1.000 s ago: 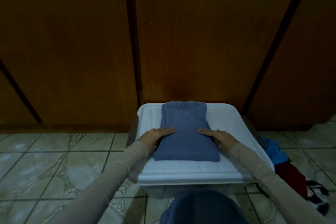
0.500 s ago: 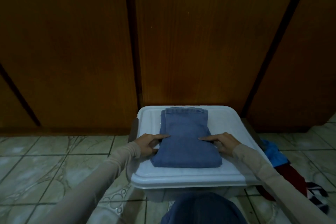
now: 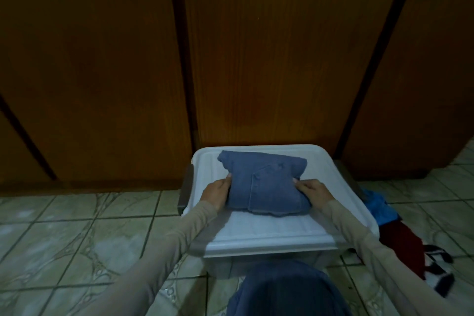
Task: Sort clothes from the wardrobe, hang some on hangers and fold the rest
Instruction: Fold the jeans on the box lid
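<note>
A folded pair of blue jeans (image 3: 264,185) is raised at its near end above the white lid of a plastic storage box (image 3: 269,231). My left hand (image 3: 216,191) grips the bundle's left side, fingers tucked under it. On the right side my right hand (image 3: 311,191) grips it the same way. The far end of the jeans still touches the lid near the closed wooden wardrobe doors (image 3: 269,59).
A heap of blue, red and black-and-white clothes (image 3: 400,236) lies on the tiled floor right of the box. Dark blue cloth (image 3: 282,290) fills the bottom centre. The tiled floor (image 3: 77,233) stretches to the left.
My hands went from lying flat on the jeans to gripping both sides. The bundle has been lifted at its near end and tipped toward the wardrobe.
</note>
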Demonstrator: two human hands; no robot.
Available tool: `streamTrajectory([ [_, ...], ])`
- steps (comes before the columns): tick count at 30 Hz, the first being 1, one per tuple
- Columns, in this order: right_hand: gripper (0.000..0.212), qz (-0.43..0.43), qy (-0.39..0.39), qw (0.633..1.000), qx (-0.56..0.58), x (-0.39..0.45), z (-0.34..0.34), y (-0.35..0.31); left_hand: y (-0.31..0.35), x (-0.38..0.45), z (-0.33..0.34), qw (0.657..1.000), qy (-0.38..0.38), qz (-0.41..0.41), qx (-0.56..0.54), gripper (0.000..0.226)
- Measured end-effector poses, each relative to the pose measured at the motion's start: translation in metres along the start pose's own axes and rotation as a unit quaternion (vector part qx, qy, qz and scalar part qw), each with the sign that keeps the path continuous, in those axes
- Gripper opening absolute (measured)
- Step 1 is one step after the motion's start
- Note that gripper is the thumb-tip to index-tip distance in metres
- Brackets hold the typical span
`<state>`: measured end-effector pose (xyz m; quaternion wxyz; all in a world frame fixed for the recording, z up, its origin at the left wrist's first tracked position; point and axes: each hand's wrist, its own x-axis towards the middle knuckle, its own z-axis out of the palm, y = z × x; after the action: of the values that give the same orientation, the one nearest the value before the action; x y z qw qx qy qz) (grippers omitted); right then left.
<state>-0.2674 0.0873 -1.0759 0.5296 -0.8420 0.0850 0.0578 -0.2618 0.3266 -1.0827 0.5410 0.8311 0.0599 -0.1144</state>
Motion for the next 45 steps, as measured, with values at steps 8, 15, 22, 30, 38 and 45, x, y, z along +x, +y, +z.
streamTrajectory([
  [8, 0.046, -0.002, 0.056, 0.996, -0.076, 0.007, 0.01, -0.005, 0.015, 0.004, 0.019, 0.996, 0.078, 0.031, -0.025, 0.054],
  [15, 0.039, -0.013, 0.124, 0.984, -0.124, 0.016, 0.012, 0.001, 0.019, 0.023, 0.023, 0.99, 0.096, 0.009, 0.1, 0.053],
  [22, 0.05, 0.027, 0.139, 0.98, -0.143, 0.033, 0.017, 0.004, 0.012, 0.039, 0.03, 0.981, 0.107, -0.066, 0.148, 0.063],
  [30, 0.048, 0.081, 0.136, 0.978, -0.139, 0.035, 0.023, 0.002, 0.02, 0.046, 0.033, 0.97, 0.113, -0.118, 0.181, 0.059],
  [38, 0.02, -0.041, 0.279, 0.929, -0.239, 0.019, 0.016, -0.012, 0.039, 0.027, 0.031, 0.95, 0.238, -0.074, 0.191, 0.056],
  [45, 0.043, -0.178, 0.123, 0.912, -0.349, 0.018, 0.047, -0.032, 0.043, 0.026, 0.062, 0.908, 0.139, 0.178, 0.352, 0.047],
])
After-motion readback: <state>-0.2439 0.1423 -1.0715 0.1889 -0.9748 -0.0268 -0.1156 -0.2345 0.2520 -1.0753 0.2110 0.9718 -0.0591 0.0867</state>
